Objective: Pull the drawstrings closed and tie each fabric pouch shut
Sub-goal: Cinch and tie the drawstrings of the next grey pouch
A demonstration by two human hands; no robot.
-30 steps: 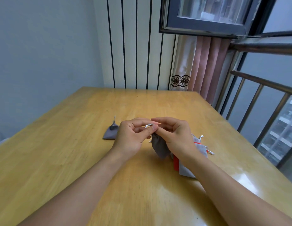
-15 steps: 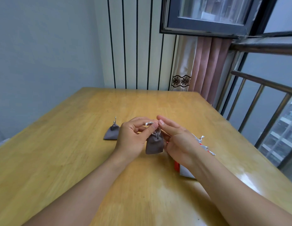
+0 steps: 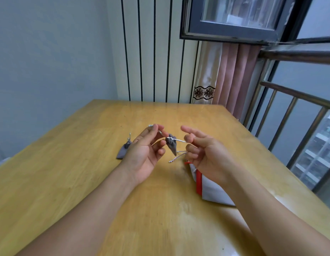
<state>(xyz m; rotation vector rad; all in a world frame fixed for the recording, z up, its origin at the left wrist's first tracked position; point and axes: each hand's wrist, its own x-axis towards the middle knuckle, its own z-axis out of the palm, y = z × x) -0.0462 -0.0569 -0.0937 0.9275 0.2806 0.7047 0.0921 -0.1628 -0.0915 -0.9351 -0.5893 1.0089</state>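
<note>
A small grey fabric pouch point(image 3: 172, 145) hangs in the air between my hands, its mouth gathered tight. Silver drawstrings point(image 3: 179, 140) run out of it to both sides. My left hand point(image 3: 144, 154) pinches one string end between thumb and forefinger, up and left of the pouch. My right hand point(image 3: 206, 154) holds the other strings in its curled fingers, with the forefinger stretched out; loose string ends dangle below. A second grey pouch point(image 3: 123, 150) lies on the wooden table point(image 3: 68, 172) behind my left hand, its string sticking up.
A light grey bag with a red stripe point(image 3: 208, 187) lies on the table under my right wrist. A metal railing point(image 3: 293, 117) runs along the table's right side. A pink curtain and a striped wall stand behind the far edge.
My hands have moved apart, pulling the drawstrings out sideways. The pouch, earlier hanging between close fingers, is now strung between the two hands with its mouth drawn tight.
</note>
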